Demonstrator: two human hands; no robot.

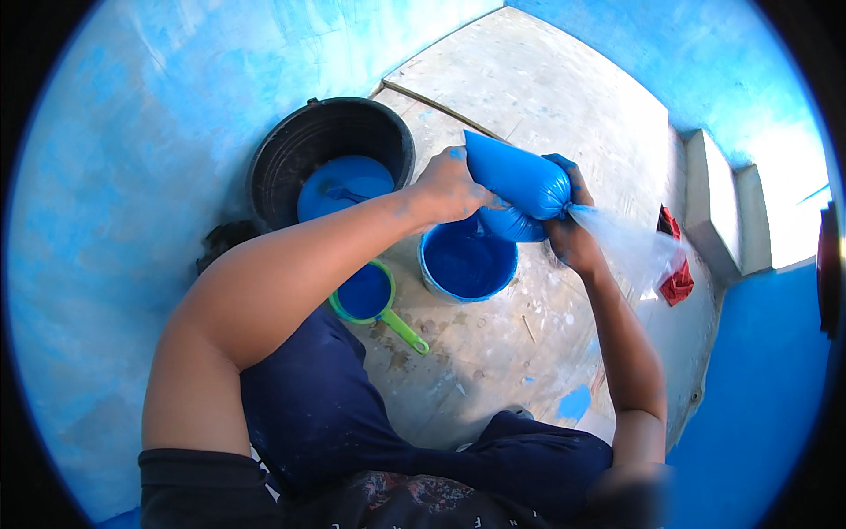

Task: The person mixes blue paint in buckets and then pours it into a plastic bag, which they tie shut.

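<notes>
A tied clear plastic bag full of blue paint (515, 172) is held tilted between both my hands, above the far side of a small bucket (429, 280). My left hand (451, 187) grips the bag's left end, fingers closed around it. At the knotted end, my right hand (573, 240) is wrapped around the bag from the right, with part of its fingers behind it. Loose clear plastic (621, 242) trails from the knot past my right wrist. Blue paint lies inside the bucket. Whether any paint is running from the bag is hard to make out.
Left of the bucket stands a large black tub (280, 154) with blue liquid in it. A green dipper (405, 331) holding blue paint sits close to my left leg. Red crumpled packaging (677, 280) lies at the right, near a pale step (712, 203). Blue walls surround the paint-spotted floor (564, 75).
</notes>
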